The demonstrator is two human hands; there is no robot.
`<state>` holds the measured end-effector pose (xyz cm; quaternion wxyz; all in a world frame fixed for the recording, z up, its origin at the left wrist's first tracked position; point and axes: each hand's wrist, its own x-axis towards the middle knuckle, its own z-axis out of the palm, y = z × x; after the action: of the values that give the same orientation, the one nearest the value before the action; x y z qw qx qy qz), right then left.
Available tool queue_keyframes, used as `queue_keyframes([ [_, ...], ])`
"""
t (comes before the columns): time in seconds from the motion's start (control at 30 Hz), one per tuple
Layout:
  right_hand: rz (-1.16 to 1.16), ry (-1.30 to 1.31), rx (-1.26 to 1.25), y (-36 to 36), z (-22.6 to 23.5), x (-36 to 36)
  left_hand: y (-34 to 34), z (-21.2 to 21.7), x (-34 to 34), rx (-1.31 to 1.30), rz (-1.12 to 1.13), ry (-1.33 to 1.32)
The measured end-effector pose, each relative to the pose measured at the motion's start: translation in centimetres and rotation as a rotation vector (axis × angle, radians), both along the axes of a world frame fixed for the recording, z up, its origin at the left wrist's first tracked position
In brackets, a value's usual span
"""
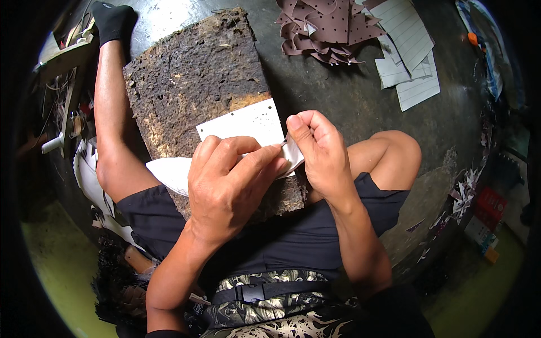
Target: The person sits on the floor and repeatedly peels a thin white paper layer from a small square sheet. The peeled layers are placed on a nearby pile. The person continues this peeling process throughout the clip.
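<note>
A rough, dark brown board [197,73] lies across my lap and legs. On it rests a white rectangular sheet [242,125] with small dots or holes near its corners and a cluster of tiny ones. My left hand [225,177] is over the sheet's near part, thumb and fingertips pinched together at a white, flexible piece [291,153]. My right hand [320,151] is closed on the same piece's right side, thumb against bent fingers. A white piece with a rounded, tapering end [169,173] sticks out left of my left hand; whether it joins the pinched piece is hidden.
A pile of brown dotted cut pieces [327,28] lies on the dark floor beyond the board. Lined paper sheets [408,50] are to its right. White scraps [90,169] lie beside my left leg, and small shreds [465,194] at the far right.
</note>
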<state>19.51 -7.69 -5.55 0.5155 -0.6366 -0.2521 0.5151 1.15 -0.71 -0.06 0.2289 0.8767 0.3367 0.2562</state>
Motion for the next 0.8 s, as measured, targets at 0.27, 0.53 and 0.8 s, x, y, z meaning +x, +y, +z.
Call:
queue_keyframes([
  [0.27, -0.007, -0.051, -0.031, 0.1, -1.6, 0.6, 0.1, 0.2, 0.0, 0.011, -0.004, 0.005],
  [0.53, 0.002, -0.189, -0.094, 0.5, -2.9, 1.4, 0.2, 0.3, -0.1, 0.021, -0.011, 0.042],
  [0.8, -0.007, -0.272, -0.097, 1.1, -3.3, 1.5, 1.7, 1.1, -0.5, 0.013, -0.101, 0.078],
])
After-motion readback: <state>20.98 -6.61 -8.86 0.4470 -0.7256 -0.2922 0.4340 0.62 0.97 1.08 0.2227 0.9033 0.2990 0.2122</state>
